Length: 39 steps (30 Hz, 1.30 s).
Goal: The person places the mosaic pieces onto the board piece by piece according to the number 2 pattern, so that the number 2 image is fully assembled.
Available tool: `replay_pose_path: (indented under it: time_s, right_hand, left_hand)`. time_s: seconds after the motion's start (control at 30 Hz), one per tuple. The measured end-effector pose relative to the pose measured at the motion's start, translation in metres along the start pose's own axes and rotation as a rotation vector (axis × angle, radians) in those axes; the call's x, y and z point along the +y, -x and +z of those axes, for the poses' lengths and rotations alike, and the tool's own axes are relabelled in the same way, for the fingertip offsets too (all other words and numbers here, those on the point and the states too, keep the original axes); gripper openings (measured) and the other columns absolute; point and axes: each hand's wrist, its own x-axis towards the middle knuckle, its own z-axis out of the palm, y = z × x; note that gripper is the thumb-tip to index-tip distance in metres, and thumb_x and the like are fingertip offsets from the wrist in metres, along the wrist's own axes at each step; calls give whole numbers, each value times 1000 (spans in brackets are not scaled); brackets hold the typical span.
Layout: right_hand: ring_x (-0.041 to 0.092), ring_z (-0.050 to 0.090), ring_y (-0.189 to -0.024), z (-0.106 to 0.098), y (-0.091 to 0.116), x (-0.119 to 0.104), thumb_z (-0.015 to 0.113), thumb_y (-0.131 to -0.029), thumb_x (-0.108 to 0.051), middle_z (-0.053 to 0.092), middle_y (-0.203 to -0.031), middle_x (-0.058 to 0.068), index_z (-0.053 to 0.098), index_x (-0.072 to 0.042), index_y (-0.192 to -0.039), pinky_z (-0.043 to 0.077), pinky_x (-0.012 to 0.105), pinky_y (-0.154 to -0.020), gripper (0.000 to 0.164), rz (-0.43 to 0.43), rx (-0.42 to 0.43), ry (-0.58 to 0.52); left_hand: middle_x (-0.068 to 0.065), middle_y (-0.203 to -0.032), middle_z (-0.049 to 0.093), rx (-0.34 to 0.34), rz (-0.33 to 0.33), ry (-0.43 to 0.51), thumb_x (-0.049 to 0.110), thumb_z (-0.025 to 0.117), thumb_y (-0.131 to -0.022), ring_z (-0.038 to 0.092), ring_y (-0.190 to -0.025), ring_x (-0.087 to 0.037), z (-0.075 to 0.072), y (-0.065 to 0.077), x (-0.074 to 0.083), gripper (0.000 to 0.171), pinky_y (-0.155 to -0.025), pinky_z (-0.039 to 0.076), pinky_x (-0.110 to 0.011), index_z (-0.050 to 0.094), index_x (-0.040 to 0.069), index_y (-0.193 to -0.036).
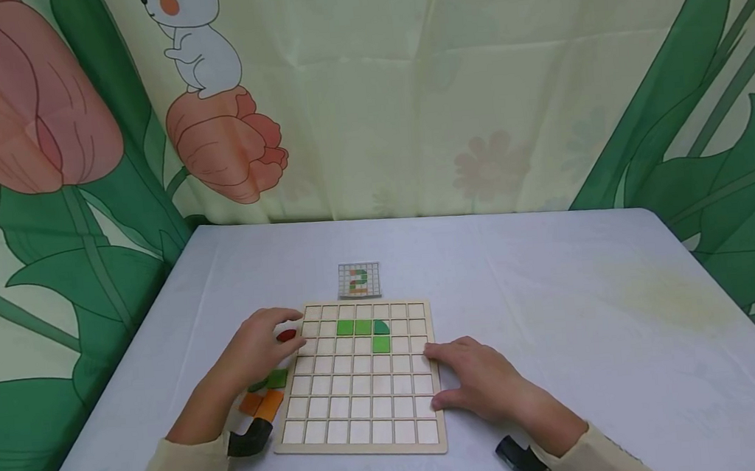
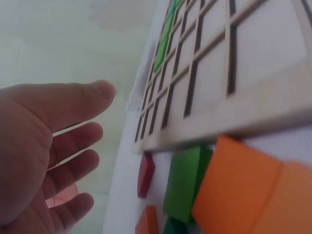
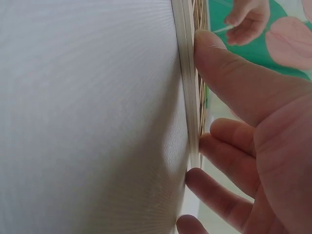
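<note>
A wooden grid board lies flat on the table. Near its far edge sit green square tiles and a dark green rounded tile. My left hand hovers at the board's upper left edge, thumb and fingers apart, holding nothing. By that hand lies a red piece. Nearer to me, left of the board, are a green block and orange blocks, partly overlapped by the arm in the head view. Thumb and fingertips of my right hand rest against the board's right edge.
Beyond the board's far edge lies a small pattern card with a coloured figure on a grid. White cloth covers the table. A printed curtain hangs behind it. Black straps sit at both wrists.
</note>
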Motion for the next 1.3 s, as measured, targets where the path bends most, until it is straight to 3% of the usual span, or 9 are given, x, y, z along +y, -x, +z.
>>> replay_pose_path:
  time_s: [0.3,0.7,1.3]
  right_hand:
    - [31,54,-122,1,-1,0,86,-78,-35,62,-134,8,59,-8,-137,46,51,-97,70,9,-4,4]
    - [31,53,-122,2,0,0,86,-78,-34,62,-134,8,58,-9,-138,46,51,-97,71,14,-7,-2]
    - [31,54,-121,1,0,-1,86,-77,-34,62,-134,8,59,-8,-137,46,51,-97,71,13,2,-4]
  left_hand:
    - [-18,-132,60,-6,-94,-9,16,76,-90,49,-127,-40,0,2,-17,43,-101,44,-57,65,3,-129]
    - [-20,-130,61,-23,-144,-11,14,75,-90,51,-124,-40,4,-3,-26,40,-102,44,-56,65,1,-126]
    - [-13,-113,67,-53,-148,-43,10,73,-91,56,-105,-32,7,-9,-28,27,-95,49,-51,69,1,-117]
